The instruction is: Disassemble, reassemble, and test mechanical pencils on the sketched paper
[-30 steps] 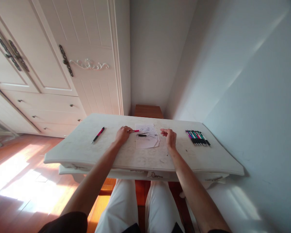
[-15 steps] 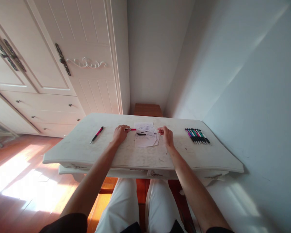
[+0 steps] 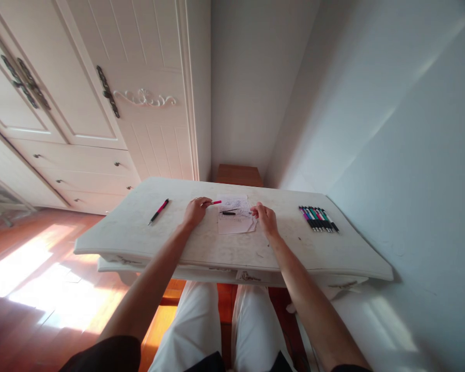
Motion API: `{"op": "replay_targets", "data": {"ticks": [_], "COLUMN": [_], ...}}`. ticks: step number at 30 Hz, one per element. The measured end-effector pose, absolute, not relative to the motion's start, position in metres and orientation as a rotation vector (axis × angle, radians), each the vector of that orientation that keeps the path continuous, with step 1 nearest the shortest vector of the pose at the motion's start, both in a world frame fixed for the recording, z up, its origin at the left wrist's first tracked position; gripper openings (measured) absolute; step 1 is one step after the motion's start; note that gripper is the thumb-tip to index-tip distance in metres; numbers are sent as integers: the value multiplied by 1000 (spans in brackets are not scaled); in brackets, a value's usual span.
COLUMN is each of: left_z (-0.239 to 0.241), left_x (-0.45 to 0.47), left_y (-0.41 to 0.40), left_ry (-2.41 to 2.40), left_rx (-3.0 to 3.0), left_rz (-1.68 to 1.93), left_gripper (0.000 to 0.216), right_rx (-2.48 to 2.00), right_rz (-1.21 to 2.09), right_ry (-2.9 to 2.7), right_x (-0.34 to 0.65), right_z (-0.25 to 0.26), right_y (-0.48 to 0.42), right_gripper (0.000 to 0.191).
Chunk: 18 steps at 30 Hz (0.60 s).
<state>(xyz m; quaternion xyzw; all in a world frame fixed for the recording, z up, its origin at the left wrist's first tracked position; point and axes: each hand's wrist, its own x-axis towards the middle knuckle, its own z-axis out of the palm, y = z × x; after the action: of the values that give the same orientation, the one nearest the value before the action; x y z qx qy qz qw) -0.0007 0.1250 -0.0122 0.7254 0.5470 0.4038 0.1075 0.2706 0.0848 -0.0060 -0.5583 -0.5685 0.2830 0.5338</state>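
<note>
Where left hand (image 3: 196, 211) grips, barrel (image 3: 217, 202) hides

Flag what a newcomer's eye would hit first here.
Probably the row of multicoloured pens near the right end of the white desk. Next, the scribbled paper mid-desk with black pieces on it, between the left grip, holding a pink piece, and the right grip. The bright sunlight on the floor, left of the desk, also stands out.
</note>
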Motion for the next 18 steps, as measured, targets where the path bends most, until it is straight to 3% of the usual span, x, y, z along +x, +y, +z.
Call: {"op": "replay_targets", "data": {"ticks": [18], "left_z": [-11], "left_x": [-2], "left_y": [121], "left_ry": [1576], "left_rx": [2037], "left_rz": [1174], "left_gripper": [21], "right_rx": [-1344], "right_rz": [549], "right_ry": [-1556], "right_x": [272], "right_z": [-10], "right_y": [85], "right_gripper": [53]}}
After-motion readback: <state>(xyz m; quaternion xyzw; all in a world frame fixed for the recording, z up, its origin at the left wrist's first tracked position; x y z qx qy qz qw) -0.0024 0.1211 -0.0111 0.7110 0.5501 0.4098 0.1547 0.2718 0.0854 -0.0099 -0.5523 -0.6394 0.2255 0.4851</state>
